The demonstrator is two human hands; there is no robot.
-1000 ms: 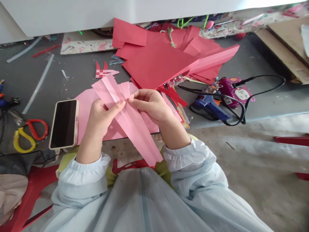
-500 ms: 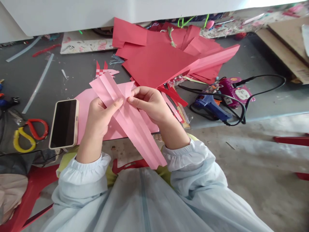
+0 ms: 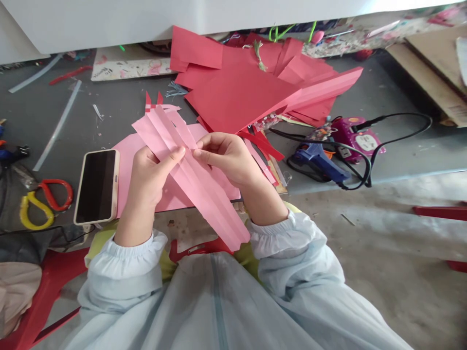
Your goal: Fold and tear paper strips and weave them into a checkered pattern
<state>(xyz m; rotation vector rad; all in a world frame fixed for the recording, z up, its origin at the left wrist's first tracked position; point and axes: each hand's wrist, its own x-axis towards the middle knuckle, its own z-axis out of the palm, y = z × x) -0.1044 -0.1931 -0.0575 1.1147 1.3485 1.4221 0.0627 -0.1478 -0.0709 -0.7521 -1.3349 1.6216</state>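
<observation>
Pleated pink paper strip (image 3: 209, 194), one, slanting between both hands. Left hand (image 3: 149, 176): thumb pressed on its face, pinching it. Right hand (image 3: 228, 158): thumb and forefinger closed on its edge. Left of grip: phone (image 3: 95, 187). Beyond grip: red sheets (image 3: 241, 97). Right: blue glue gun (image 3: 321, 160).

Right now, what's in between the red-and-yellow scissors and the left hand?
In the head view, a phone and then part of a flat pink sheet lie between the scissors and the left hand, which pinches the pleated pink paper.
</observation>
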